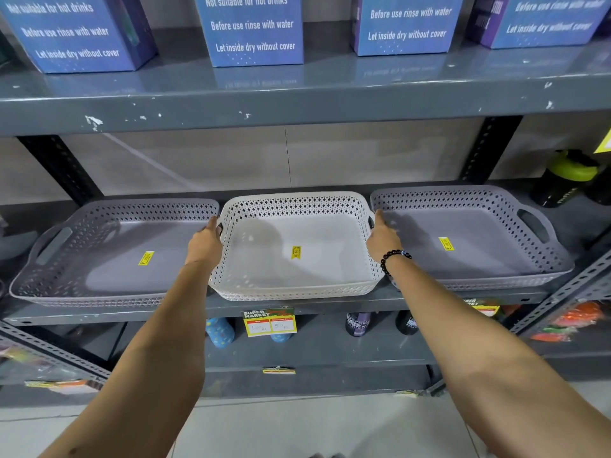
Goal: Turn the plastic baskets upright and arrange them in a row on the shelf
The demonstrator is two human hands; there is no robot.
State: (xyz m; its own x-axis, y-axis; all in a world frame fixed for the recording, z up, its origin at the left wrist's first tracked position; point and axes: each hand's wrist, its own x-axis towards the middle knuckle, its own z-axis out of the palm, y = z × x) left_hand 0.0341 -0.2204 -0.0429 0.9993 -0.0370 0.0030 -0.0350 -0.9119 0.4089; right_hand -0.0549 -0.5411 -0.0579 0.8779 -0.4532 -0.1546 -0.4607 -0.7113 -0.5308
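Observation:
Three shallow perforated plastic baskets stand upright side by side on the grey shelf. The middle one is a white basket. A grey basket is on its left and another grey basket on its right. Each has a yellow sticker on its floor. My left hand grips the white basket's left handle, fingers curled over the rim. My right hand, with a black bead bracelet at the wrist, holds its right handle.
The shelf above carries several blue boxes. A black shaker bottle with a green lid stands at the far right behind the right basket. Bottles and price tags sit on and below the shelf edge. Black uprights frame the bay.

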